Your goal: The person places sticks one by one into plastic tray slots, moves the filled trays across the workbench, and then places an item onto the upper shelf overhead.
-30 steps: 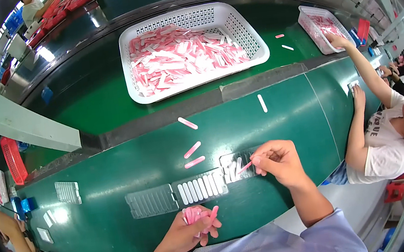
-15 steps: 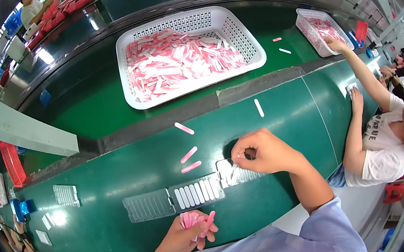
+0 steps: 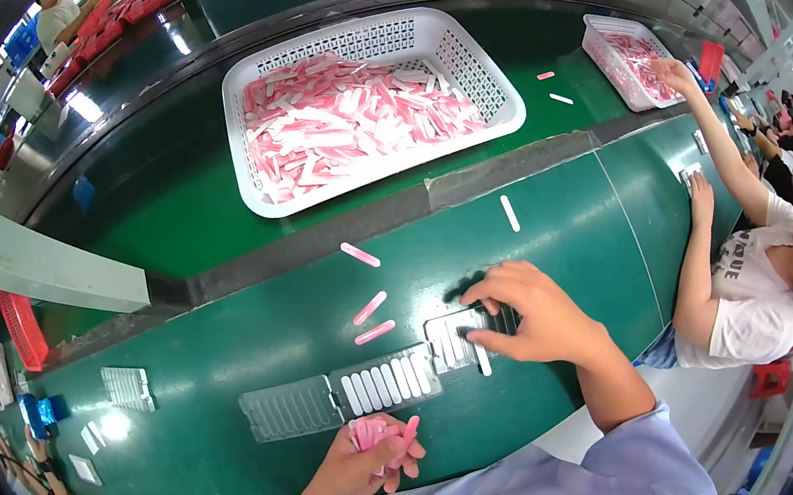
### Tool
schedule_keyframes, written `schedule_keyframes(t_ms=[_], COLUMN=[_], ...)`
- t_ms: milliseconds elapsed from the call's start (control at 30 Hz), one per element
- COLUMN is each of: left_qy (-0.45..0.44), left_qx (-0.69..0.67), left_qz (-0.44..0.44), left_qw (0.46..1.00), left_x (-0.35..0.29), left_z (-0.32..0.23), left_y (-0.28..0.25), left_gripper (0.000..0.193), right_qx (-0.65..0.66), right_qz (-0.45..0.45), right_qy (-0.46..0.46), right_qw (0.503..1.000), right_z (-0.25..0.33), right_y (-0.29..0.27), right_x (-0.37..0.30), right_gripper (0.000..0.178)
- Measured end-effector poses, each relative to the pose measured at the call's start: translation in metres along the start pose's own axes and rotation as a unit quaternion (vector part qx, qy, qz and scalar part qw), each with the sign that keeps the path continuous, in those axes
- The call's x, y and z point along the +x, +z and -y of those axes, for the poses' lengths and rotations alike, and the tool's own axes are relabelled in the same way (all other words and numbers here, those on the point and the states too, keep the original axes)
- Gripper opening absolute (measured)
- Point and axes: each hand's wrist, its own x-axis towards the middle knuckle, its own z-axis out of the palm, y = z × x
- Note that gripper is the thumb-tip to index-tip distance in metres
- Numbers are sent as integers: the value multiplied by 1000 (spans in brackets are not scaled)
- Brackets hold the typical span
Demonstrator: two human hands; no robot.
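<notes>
My left hand (image 3: pixel 359 465) is closed around a bunch of small pink round-ended strips (image 3: pixel 372 434) near the table's front edge. My right hand (image 3: pixel 538 314) hovers over a clear grooved plastic case (image 3: pixel 446 342), its thumb and index finger spread apart. A white strip (image 3: pixel 484 359) lies beside the thumb, partly over that case. Just left, a clear grooved tray (image 3: pixel 427 357) holds a row of several white strips (image 3: pixel 381 386). Joined to it is a grooved clear half (image 3: pixel 290 409) with no strips in it. Two pink strips (image 3: pixel 374 332) lie beyond the trays.
A big white basket (image 3: pixel 257 200) heaped with pink and white strips stands behind the table's dark ledge. Another strip (image 3: pixel 509 213) lies near that ledge. At right, a co-worker (image 3: pixel 751 273) reaches toward a smaller basket (image 3: pixel 608 73). Another clear case (image 3: pixel 127 388) lies at left.
My right thumb and index finger have parted from their pinch, and a white strip now shows beside the thumb. The co-worker's raised hand has lifted from the smaller basket. My left hand stays put.
</notes>
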Motion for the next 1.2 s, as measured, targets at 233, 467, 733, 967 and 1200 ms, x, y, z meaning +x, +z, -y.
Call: schedule_keyframes(t_ms=[233,467,733,967,1200], left_qy=[-16,-9,-22,-8,-27], left_qx=[2,-2,-1,-4,53], left_qz=[6,19,-6,7,1], left_qw=[1000,1000,1000,1000,998], left_x=[5,4,1,3,10], left_z=[1,0,3,3,6], left_y=[1,2,-1,6,21], left_gripper=[22,23,22,26,25], right_qx=[-100,-89,-67,-63,319], right_qz=[-70,-82,-14,-92,183], right_qy=[15,46,43,97,56], right_qw=[992,992,997,989,928], right_z=[-15,-27,-16,-17,47], right_y=[15,19,15,19,36], right_x=[-7,-10,-9,-10,-29], right_gripper=[52,48,76,86,25])
